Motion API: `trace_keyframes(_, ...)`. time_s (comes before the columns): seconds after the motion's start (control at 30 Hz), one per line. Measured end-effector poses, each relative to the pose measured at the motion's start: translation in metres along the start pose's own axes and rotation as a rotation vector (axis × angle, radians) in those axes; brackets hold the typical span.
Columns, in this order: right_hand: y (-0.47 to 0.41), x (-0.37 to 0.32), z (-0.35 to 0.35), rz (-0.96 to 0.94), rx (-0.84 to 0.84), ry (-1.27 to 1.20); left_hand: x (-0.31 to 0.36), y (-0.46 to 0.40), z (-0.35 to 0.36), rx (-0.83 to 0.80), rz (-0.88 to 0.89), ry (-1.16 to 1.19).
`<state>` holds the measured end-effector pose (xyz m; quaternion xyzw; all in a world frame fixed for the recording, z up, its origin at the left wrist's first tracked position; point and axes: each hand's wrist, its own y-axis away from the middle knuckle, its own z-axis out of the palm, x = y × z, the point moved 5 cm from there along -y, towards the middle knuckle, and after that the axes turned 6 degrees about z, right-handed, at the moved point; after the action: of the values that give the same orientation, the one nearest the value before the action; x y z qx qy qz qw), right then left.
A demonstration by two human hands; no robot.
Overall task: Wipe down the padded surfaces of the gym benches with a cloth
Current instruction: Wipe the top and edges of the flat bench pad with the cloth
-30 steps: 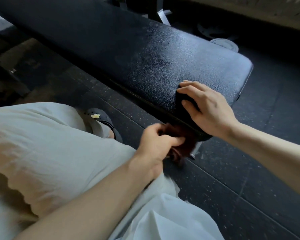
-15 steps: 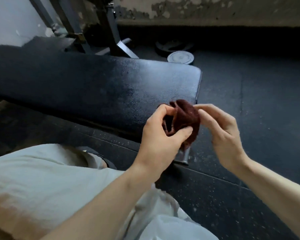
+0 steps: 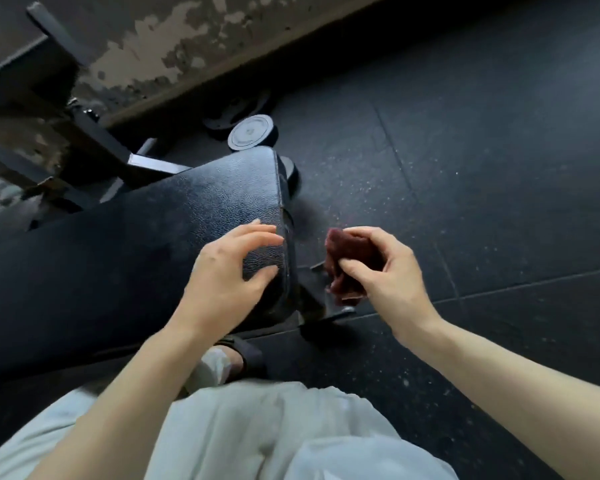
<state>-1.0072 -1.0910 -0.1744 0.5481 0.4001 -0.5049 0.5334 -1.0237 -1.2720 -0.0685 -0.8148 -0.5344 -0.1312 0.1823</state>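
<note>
Fingers (image 3: 352, 270) of the right hand (image 3: 388, 275) clenched round a bunched dark-red cloth (image 3: 347, 261), thumb pinching it from the near side; cloth held in the air over the dark rubber floor (image 3: 499, 168), just off the end of the bench pad (image 3: 153, 244) and not touching it. Left hand (image 3: 222, 278) carries nothing: fingers spread and loosely bent over the near end corner of the padded surface, tips close to the end edge; whether they press the vinyl or hover just above it cannot be told, the hand is blurred. Pad is black, grained, long axis running from the end by the hands away to the left and out of view. So the surface to be wiped lies left of the cloth, across the end edge, and nearly all of its length stretches away from the cloth hand. Right hand is the one with the cloth and is the nearer to the pad's end face; left hand already sits over the top. Judgement: the coming move needs the cloth brought leftward onto the pad, then drawn along the long axis; the bunched cloth would cover more if flattened first. Weight plate (image 3: 252, 131) lies on the floor beyond the bench end, frame legs (image 3: 94, 133) behind.
</note>
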Motion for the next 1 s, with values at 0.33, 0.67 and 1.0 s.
trace_keyframes(0.33,-0.034,-0.022,0.060,-0.246,-0.004,0.082,-0.025,-0.006,0.017,-0.308,0.043,-0.163)
trace_keyframes(0.67,-0.026,-0.007,0.063,-0.153,-0.016,0.087,-0.033,-0.005,0.017,-0.262,0.057,-0.088)
trace_keyframes(1.0,-0.032,-0.019,0.065,-0.201,-0.027,0.171,-0.032,-0.005,0.018,-0.262,0.063,-0.071)
